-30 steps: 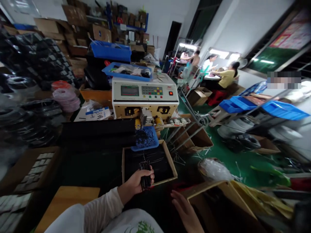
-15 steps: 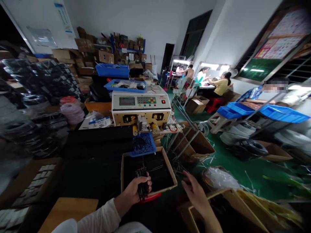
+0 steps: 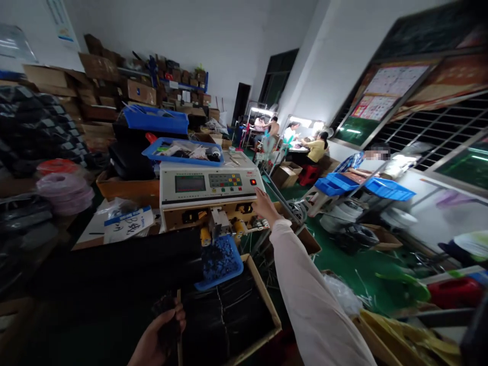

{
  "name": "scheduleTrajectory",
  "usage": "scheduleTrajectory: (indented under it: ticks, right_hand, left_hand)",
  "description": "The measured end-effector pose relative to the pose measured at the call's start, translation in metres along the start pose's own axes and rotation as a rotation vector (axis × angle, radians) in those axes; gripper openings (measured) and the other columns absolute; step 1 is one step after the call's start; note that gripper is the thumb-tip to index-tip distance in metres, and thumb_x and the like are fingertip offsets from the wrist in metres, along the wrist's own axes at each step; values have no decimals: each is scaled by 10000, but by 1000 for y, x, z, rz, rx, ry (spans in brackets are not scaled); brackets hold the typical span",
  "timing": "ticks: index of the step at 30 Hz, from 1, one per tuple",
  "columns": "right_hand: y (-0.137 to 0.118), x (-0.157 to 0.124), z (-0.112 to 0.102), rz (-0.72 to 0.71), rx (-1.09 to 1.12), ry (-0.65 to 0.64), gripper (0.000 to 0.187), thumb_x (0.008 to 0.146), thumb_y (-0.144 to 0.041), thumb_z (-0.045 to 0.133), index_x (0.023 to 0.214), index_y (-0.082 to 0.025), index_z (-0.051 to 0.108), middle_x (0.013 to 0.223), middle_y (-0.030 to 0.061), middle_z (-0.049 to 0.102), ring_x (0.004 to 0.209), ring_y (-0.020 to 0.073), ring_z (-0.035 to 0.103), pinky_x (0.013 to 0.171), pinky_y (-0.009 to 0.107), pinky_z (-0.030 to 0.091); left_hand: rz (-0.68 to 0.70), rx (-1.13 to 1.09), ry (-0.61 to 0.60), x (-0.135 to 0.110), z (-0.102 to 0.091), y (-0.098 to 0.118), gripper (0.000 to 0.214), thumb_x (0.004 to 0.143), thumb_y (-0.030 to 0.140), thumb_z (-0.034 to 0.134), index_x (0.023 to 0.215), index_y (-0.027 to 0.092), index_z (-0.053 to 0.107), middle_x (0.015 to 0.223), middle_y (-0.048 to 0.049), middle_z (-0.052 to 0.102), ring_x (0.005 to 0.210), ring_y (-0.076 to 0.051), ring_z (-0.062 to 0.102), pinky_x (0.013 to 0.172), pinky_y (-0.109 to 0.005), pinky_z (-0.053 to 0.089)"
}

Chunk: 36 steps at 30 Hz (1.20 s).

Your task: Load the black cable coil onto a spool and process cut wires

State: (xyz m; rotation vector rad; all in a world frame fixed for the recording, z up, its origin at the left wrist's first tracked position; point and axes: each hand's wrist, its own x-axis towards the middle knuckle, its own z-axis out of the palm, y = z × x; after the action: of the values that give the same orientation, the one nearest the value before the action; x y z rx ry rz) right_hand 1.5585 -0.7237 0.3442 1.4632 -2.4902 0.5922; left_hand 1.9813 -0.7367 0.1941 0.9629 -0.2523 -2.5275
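- We see a workshop with a green floor (image 3: 362,277), and stacked cardboard boxes (image 3: 99,86) at 10 o'clock.
- Two co-workers sit at 2 o'clock: one in a yellow shirt (image 3: 316,151) at a bench, one in a plaid shirt (image 3: 353,162) farther right.
- A wire-cutting machine (image 3: 209,185) stands at 12 o'clock, with a blue tray (image 3: 183,158) on top.
- A wooden tray (image 3: 263,300) of black wires lies at 6 o'clock, and a blue tray (image 3: 239,265) of small dark pieces sits at its upper edge.
- The right hand (image 3: 265,206), at 1 o'clock, has its fingers extended and slightly spread, just below the machine's red button (image 3: 253,182); we cannot tell if it touches the machine.
- The left hand (image 3: 160,325), at 7 o'clock, curls around a bundle of black wires (image 3: 166,317), held just beside the wooden tray's left edge.
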Motion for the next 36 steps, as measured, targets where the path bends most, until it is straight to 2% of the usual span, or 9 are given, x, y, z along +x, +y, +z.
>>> scheduleTrajectory:
  ticks: [5,10,14,18,22,25,28,32,36]
  right_hand:
    - [0,43,4,58,-103,-4,686,789,-123,512,1460,-107,368,1515,132,405,1317,331,422,1081,464,391]
    - [2,45,10,48,-266,23,641,792,-157,482,1430,-120,429,1471,112,475,1263,342,456,1003,488,452]
    - [4,41,16,14,-338,36,615,822,-174,441,1434,-111,422,1483,124,458,1273,352,441,992,548,442]
    - [8,42,17,2,-274,26,661,811,-185,464,1461,-102,375,1497,137,434,1305,340,423,1049,526,406]
    - [24,27,2,4,-54,157,684,793,-188,478,1460,-101,354,1488,158,430,1323,299,439,1099,492,377]
    - [53,-14,-17,42,186,219,613,826,-265,487,1418,-128,402,1487,167,415,1210,272,552,946,429,517]
    - [97,-81,-21,120,427,105,481,870,-362,491,1318,-186,500,1352,145,564,1042,234,651,846,387,556]
    - [160,-188,11,316,678,-162,433,838,-427,534,1200,-193,576,1155,127,692,945,224,683,843,404,547]
    - [190,-295,55,526,893,-310,456,792,-433,562,1155,-160,605,1132,143,701,971,234,678,855,408,541]
  left_hand:
    - [22,-28,21,16,-5,27,313,610,67,728,867,175,586,737,14,543,629,-102,572,613,-253,518]
    - [13,-57,10,27,-5,39,290,633,57,720,870,156,586,733,7,547,627,-101,566,615,-249,508]
    - [29,-66,-30,35,-8,42,276,652,64,725,885,137,597,749,-2,562,647,-102,566,616,-245,495]
    - [31,-60,-41,39,-9,39,293,647,70,745,898,135,609,770,-7,583,663,-105,571,631,-247,497]
    - [26,-73,-20,37,-7,30,294,642,71,756,885,146,608,756,0,573,656,-101,561,632,-242,498]
    - [43,-49,-2,32,-6,13,295,642,70,758,884,148,607,741,3,557,646,-104,554,620,-245,503]
    - [70,-10,82,26,0,-22,289,653,48,730,896,141,604,751,-6,556,648,-111,560,617,-257,521]
    - [69,-95,148,17,27,-92,302,642,7,669,894,145,579,756,-7,539,631,-99,547,589,-249,522]
    - [26,-170,129,12,69,-161,335,618,5,665,896,155,552,757,3,518,623,-87,537,570,-233,514]
